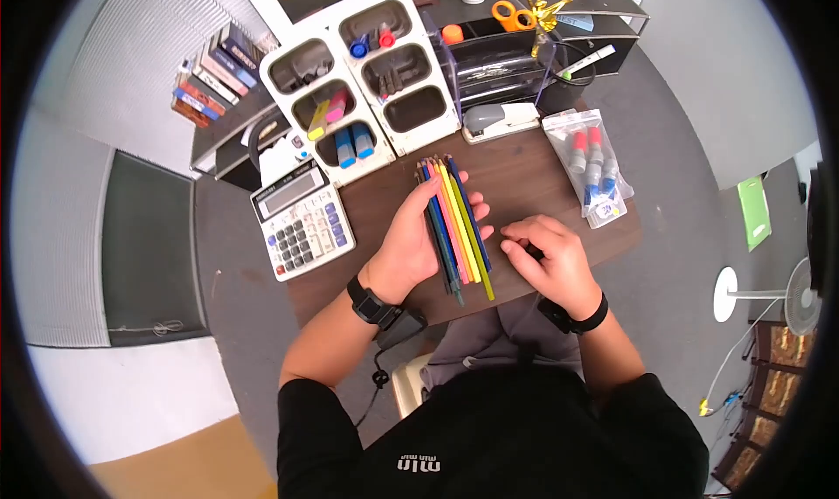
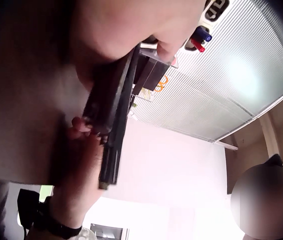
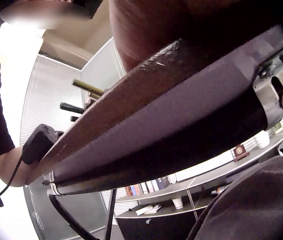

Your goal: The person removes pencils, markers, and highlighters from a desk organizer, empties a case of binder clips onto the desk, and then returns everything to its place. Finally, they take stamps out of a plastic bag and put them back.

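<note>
A bundle of several colored pencils point(image 1: 461, 228), yellow, pink, blue and green among them, lies in the left hand point(image 1: 409, 239), whose thumb crosses the near side while fingertips show on the other side. In the left wrist view the pencils point(image 2: 112, 155) look dark beneath the left hand point(image 2: 131, 25). To the right of the bundle, apart from it, the right hand point(image 1: 552, 259) rests at the brown board with its fingers loosely bent and no object visible in them. Pencil ends point(image 3: 86, 86) stick out above the board's edge in the right wrist view.
A white organizer point(image 1: 384, 136) with markers and highlighters stands behind the brown board point(image 1: 533, 171). A calculator point(image 1: 302, 222) is at the left, a stapler point(image 1: 502, 121) at the back, and a clear bag of red and blue items point(image 1: 592, 169) at the right. Orange scissors point(image 1: 513, 16) stand farther back.
</note>
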`<move>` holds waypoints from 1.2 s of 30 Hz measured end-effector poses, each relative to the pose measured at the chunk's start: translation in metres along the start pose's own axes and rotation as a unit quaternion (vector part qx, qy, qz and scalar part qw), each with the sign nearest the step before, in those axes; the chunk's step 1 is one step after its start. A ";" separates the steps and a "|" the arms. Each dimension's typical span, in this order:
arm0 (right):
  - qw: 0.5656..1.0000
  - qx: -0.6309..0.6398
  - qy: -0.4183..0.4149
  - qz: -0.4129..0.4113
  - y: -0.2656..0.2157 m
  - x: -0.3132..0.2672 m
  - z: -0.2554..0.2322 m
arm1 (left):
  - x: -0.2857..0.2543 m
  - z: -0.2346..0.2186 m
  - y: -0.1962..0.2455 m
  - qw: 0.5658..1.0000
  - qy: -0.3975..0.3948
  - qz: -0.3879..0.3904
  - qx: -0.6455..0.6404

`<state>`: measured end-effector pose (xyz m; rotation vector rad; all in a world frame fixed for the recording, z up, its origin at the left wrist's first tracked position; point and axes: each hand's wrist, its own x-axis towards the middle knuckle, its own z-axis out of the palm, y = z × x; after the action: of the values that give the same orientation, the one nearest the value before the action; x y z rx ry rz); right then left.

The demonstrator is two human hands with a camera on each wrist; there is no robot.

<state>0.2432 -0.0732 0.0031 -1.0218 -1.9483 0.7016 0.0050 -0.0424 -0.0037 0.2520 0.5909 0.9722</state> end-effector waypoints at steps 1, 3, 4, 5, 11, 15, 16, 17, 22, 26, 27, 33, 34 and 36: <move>1.000 0.019 0.001 0.001 0.000 -0.001 0.000 | -0.002 0.002 -0.002 1.000 0.010 0.019 -0.022; 0.999 0.033 -0.016 0.004 0.000 -0.004 -0.002 | -0.005 0.005 -0.008 0.997 0.044 0.037 -0.044; 0.998 0.036 -0.021 -0.036 0.000 -0.006 -0.004 | -0.005 0.004 -0.009 0.997 0.051 0.050 -0.034; 0.996 0.041 -0.025 -0.078 -0.001 -0.008 -0.005 | -0.005 0.004 -0.008 0.996 0.057 0.065 -0.022; 0.984 0.104 -0.085 -0.121 -0.023 -0.009 0.028 | -0.003 -0.002 -0.003 0.995 0.042 0.069 -0.063; 0.994 0.102 -0.040 -0.020 -0.018 0.005 0.038 | -0.003 0.003 -0.003 0.996 0.038 0.073 -0.045; 0.991 0.128 -0.045 -0.008 -0.014 0.007 0.041 | -0.003 0.002 -0.003 0.995 0.031 0.080 -0.049; 0.987 0.154 -0.050 0.006 -0.012 0.007 0.042 | -0.002 0.001 -0.004 0.994 0.026 0.087 -0.054; 0.979 0.163 -0.121 -0.022 -0.011 0.002 0.040 | -0.004 0.002 -0.005 0.996 0.018 0.068 -0.063; 0.980 0.146 -0.130 -0.046 -0.018 0.010 0.039 | -0.004 0.002 -0.007 0.996 0.011 0.051 -0.073; 0.985 0.117 -0.121 -0.041 -0.018 0.009 0.039 | -0.005 0.002 -0.008 0.996 0.010 0.050 -0.072; 0.995 0.079 -0.063 -0.008 -0.014 0.004 0.046 | -0.007 0.003 -0.020 0.998 0.005 0.059 -0.019; 0.995 0.058 -0.068 -0.051 -0.013 0.007 0.045 | -0.008 0.005 -0.019 0.998 0.005 0.056 -0.022; 0.989 0.049 -0.107 -0.091 -0.016 0.012 0.038 | -0.008 0.006 -0.018 0.998 -0.013 0.048 -0.026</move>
<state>0.2003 -0.0757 0.0002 -0.7227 -2.1348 0.8222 0.0173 -0.0589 -0.0042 0.2477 0.5335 1.0742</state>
